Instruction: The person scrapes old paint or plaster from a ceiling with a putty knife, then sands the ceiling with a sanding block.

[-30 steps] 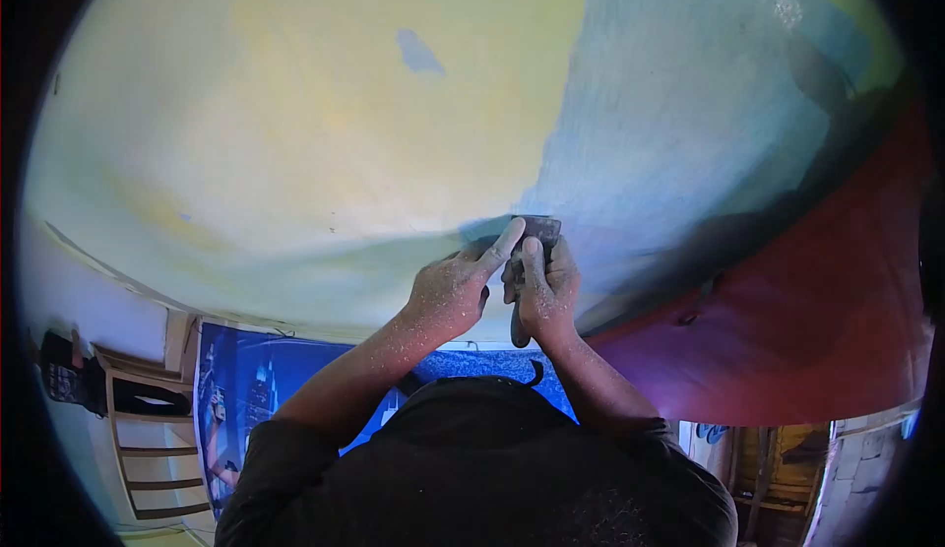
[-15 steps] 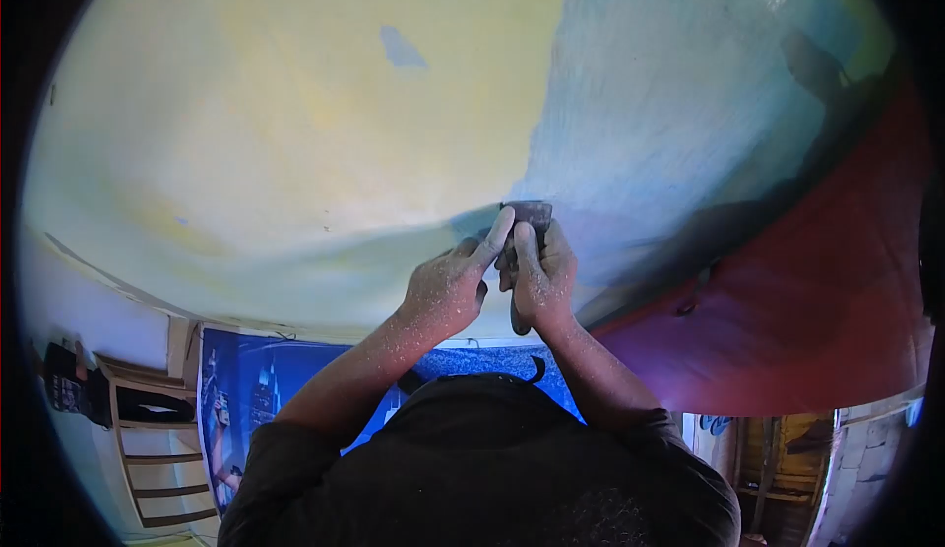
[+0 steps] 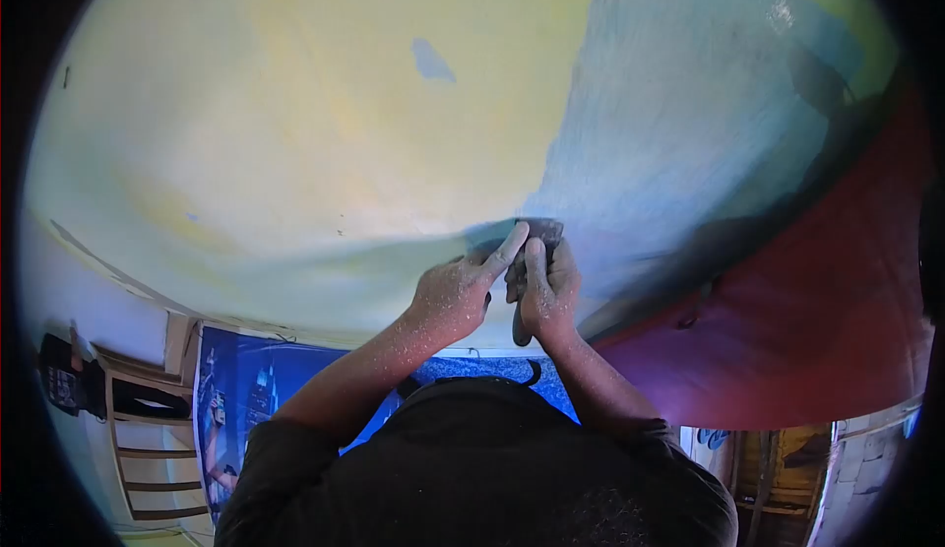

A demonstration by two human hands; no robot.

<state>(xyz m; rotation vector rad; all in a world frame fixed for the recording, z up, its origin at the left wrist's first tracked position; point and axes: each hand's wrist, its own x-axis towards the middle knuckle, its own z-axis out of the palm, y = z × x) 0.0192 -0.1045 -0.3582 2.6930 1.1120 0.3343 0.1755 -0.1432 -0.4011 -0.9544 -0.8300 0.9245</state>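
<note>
Both of my hands, speckled with pale dust, are on a dark scraper [image 3: 541, 235] whose wide edge meets the painted wall [image 3: 443, 153]. My left hand [image 3: 461, 291] presses its outstretched finger against the scraper's left side. My right hand [image 3: 553, 286] is wrapped round the tool from the right, thumb along its face, and the rounded handle end sticks out below. The edge lies at the lower end of the border between a yellowish area and a bluish area [image 3: 660, 104]. A small blue-grey patch [image 3: 431, 60] shows higher in the yellowish part.
Red sheeting [image 3: 807, 321] spans the right side. Below the wall hangs a blue city-print banner [image 3: 256, 380]. A wooden shelf or ladder-like frame [image 3: 157, 453] and a dark bag [image 3: 67, 375] are at lower left, and brown wooden boards [image 3: 787, 463] at lower right.
The view has shifted a little, so the wall patch appears further right and lower. Both hands and the scraper appear slightly lower and to the right, with the grip unchanged.
</note>
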